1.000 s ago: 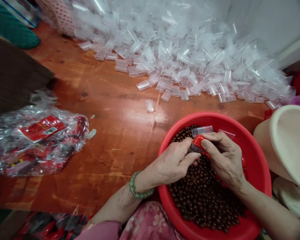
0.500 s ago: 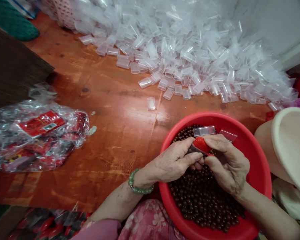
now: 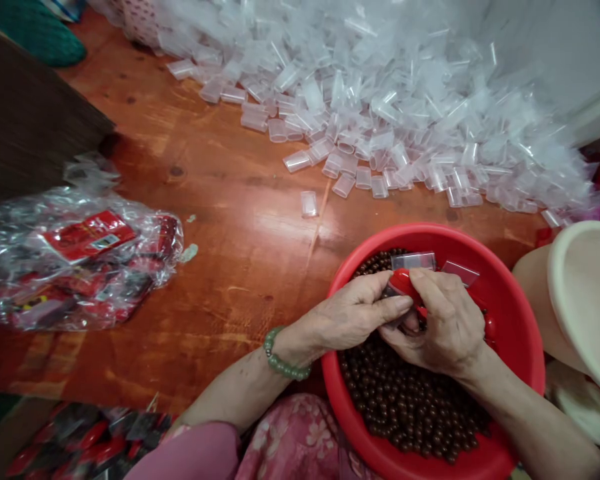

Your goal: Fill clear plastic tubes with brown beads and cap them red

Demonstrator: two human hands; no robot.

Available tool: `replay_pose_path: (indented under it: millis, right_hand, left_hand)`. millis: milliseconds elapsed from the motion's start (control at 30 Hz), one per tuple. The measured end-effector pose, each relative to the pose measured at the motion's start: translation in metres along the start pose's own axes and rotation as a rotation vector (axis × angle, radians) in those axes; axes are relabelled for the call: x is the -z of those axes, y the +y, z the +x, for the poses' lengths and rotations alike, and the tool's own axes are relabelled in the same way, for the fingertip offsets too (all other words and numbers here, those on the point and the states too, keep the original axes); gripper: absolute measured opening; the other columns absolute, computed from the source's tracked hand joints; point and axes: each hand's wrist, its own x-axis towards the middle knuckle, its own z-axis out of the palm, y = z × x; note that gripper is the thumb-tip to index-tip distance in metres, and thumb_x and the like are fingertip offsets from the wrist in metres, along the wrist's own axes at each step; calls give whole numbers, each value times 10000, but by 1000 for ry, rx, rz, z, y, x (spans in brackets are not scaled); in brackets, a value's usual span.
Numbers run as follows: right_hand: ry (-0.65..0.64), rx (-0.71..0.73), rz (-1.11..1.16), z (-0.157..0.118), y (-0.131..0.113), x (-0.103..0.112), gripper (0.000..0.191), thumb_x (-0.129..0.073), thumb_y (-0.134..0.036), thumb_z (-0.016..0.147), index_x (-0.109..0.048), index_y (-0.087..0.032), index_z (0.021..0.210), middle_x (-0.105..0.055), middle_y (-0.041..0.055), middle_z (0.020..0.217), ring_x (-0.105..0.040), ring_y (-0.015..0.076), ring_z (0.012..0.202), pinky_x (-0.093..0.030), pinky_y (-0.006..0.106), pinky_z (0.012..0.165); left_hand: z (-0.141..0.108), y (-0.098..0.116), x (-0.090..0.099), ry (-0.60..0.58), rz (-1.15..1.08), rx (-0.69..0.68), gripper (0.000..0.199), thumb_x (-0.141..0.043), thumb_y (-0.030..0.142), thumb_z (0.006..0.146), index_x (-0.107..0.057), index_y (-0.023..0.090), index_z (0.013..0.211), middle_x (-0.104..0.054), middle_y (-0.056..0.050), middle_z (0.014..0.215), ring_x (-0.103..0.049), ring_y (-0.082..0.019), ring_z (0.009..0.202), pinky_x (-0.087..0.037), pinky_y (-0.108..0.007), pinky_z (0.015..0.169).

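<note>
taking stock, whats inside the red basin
The red basin holds dark brown balls, clear plastic pieces and something red at the right. The left hand and right hand cover some contents; lower balls are hidden.

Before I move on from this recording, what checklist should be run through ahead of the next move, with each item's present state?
1. Left hand and right hand both on the small red-topped container: ok.
2. Hands over the round red plastic basin: ok.
3. Visible small, glossy brown balls inside the basin: ok.
4. Container's red top fully seated: cannot tell, fingers cover it.
5. Clear plastic sleeves all in the heap: not ok, one loose sleeve lies apart on the reddish-brown wooden surface.
</note>
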Motion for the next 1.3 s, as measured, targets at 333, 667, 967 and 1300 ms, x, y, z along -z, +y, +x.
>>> replay_pose_path:
  millis: [333, 667, 967, 1300]
  right_hand:
    - [-123, 54, 96, 0, 9, 3, 832, -764, -370, 834, -352, -31, 1474, -700, 207, 1107, -679, 298, 1014, -580, 414, 815]
    - [-166, 66, 135, -3, 14, -3, 814, -754, -371, 825, -385, 2, 1447, -687, 226, 1105, -664, 305, 1013, -542, 432, 845]
    - [-132, 84, 39, -3, 3, -1, 719, -690, -374, 871, -408, -72, 1459, -747, 173, 1084, -711, 275, 939, -464, 484, 983]
    - [-344, -370, 272, -3, 56, 46, 498, -623, -377, 953, -525, -203, 1409, -700, 111, 1247, -687, 262, 1101, -543, 400, 960]
  left_hand:
    - [8, 1, 0, 66, -221, 160, 640, -393, 641, 967, -723, 108, 841, -692, -80, 657, -663, -173, 618, -565, -316, 700]
    - [13, 4, -10, 366, -203, 218, 357, -419, 313, 972, -706, 126, 870, -661, -23, 578, -609, -115, 462, -532, -225, 514]
    - [10, -5, -16, 440, -86, 167, 287, -447, 260, 879, -662, 135, 736, -591, -10, 498, -551, -114, 391, -483, -205, 414]
    - [-67, 30, 0, 299, 129, -64, 388, -499, 440, 943, -670, 162, 1154, -679, -33, 611, -602, -150, 529, -500, -245, 550]
